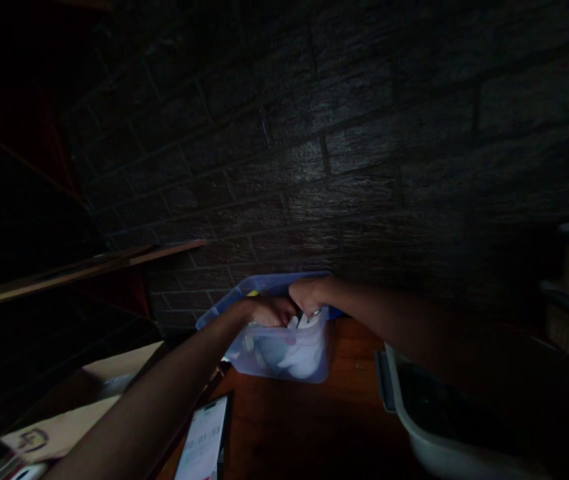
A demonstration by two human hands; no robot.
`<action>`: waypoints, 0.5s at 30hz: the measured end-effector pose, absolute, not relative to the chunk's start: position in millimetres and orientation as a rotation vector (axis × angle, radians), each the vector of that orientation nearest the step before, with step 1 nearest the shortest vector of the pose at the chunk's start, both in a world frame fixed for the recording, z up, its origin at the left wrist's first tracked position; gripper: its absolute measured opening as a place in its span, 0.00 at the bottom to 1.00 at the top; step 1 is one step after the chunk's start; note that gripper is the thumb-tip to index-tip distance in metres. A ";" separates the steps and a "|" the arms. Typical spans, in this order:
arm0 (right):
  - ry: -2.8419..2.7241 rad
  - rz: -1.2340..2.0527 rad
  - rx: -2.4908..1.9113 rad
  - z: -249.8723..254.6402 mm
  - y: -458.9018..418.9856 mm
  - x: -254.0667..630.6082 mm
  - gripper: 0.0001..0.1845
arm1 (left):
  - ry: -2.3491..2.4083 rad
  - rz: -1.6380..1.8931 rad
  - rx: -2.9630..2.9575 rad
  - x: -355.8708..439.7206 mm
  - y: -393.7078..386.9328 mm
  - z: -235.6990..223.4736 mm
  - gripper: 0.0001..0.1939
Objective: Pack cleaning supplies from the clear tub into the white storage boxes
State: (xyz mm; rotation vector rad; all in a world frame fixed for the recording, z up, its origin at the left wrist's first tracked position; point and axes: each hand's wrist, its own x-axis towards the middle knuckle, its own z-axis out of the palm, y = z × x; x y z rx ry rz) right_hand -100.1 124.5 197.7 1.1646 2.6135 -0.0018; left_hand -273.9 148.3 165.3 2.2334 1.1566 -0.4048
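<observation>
Both my hands reach into a translucent plastic box [284, 363] that stands on a dark wooden table [314, 427] against a brick wall. My left hand [267, 312] is closed over white items at the box's top. My right hand [308, 297] is a fist, gripping white pieces [304, 321] that stick up from the box. More pale, rounded things [294, 357] show through the box wall. The scene is very dim, so I cannot name what the hands hold.
A phone [203, 443] with a lit screen lies near the front edge. A pale tub [444, 447] stands at the right. Cardboard [59, 430] lies at the left under a wooden shelf [84, 267]. The box's blue lid [274, 285] leans behind it.
</observation>
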 end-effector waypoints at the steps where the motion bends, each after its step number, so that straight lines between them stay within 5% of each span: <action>1: 2.623 0.017 1.177 200.0 124.3 -97.0 0.20 | 1.144 -0.378 2.241 -271.5 147.1 162.3 0.14; 15: 2.579 -0.243 1.016 198.6 135.6 -79.0 0.14 | 1.086 -0.309 2.205 -252.2 138.4 162.7 0.13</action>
